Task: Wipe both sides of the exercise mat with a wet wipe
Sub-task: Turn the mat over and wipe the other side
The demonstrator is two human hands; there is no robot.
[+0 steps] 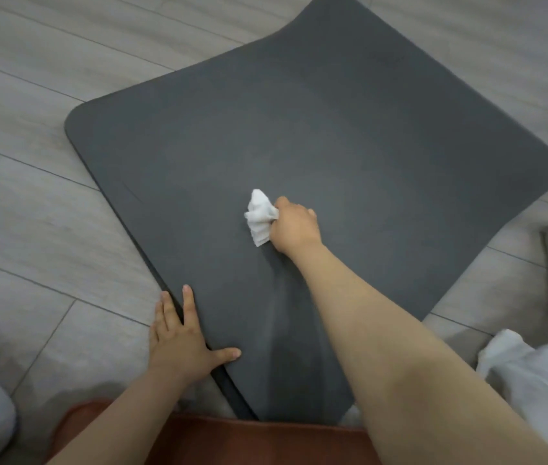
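Grey wood-look floor (pixel 41 209), dark exercise mat (pixel 333 135) spread mid-frame; right hand (pixel 294 229) clutches a scrunched wet wipe (pixel 259 218) against it, left hand (pixel 182 340) lies flat, fingers straight, on the mat's lower-left edge

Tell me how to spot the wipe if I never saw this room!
Find the big dark grey mat lying on the pale wood-look floor. Near its middle, the right hand grips a crumpled wet wipe against the mat. It is the only small white thing on the mat.
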